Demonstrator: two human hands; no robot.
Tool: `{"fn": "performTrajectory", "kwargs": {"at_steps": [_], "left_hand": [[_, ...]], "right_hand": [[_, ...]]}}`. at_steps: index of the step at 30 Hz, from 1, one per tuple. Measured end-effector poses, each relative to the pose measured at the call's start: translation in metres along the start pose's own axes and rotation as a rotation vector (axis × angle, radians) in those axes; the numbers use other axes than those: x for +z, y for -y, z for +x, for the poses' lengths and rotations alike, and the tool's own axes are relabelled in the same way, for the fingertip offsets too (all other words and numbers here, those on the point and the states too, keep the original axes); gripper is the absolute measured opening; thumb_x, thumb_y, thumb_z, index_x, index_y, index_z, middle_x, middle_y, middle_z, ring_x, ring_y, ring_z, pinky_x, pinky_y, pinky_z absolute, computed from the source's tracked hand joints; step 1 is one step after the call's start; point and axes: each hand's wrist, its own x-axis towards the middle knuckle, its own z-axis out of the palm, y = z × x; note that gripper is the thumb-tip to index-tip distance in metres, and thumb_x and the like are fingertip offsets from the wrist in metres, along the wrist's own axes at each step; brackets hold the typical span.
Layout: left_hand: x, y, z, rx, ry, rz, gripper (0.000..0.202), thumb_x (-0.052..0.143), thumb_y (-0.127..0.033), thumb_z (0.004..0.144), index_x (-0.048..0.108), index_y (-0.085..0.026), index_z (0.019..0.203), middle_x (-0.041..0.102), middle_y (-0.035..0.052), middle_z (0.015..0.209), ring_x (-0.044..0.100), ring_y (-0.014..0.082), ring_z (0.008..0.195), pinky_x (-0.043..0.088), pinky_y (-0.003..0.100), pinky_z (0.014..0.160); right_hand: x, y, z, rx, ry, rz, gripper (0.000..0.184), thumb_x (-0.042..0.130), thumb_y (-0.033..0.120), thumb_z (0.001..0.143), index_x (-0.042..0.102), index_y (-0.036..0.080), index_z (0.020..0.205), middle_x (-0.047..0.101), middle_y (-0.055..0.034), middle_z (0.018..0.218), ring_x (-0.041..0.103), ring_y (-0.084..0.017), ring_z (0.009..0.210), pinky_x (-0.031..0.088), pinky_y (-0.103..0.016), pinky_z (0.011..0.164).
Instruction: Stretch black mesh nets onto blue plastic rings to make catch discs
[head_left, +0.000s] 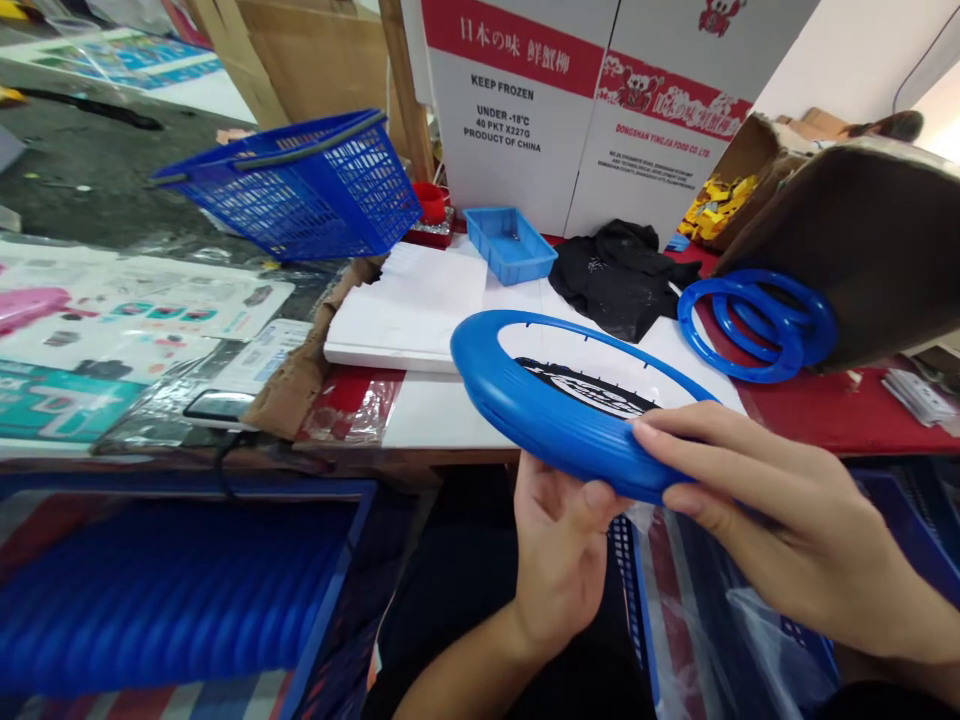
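Observation:
A blue plastic ring (525, 400) with a black, white-printed mesh centre (585, 385) is held tilted above the table's front edge. My left hand (562, 550) grips its underside from below, thumb pressed on the near rim; its other fingers are partly hidden beneath. From the right, my right hand (780, 500) pinches the rim, with fingers on top and thumb under the near edge. Beyond it, several plain blue rings (739, 365) lean together at the right, against a brown cardboard box (862, 240).
A blue basket (330, 190) stands at the back left, near a small light-blue tray (510, 250) and black cloth (619, 275). White cartons (517, 170) rise behind. Yellow pieces (720, 205) lie in a box. A crate (360, 510) of stacked blue rings (172, 590) sits lower left.

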Motion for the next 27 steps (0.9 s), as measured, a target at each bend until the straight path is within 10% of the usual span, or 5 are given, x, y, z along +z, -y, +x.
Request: {"fn": "performTrajectory", "kwargs": {"at_steps": [27], "left_hand": [[0.001, 0.003, -0.003, -0.036, 0.000, 0.053, 0.049, 0.088, -0.035, 0.091, 0.065, -0.030, 0.134, 0.077, 0.0066, 0.129, 0.076, 0.0279, 0.119, 0.066, 0.050, 0.103]], "right_hand": [[0.000, 0.003, -0.015, 0.188, -0.033, 0.110, 0.043, 0.075, 0.017, 0.101, 0.075, 0.036, 0.140, 0.076, -0.0014, 0.138, 0.075, -0.024, 0.124, 0.065, -0.034, 0.104]]}}
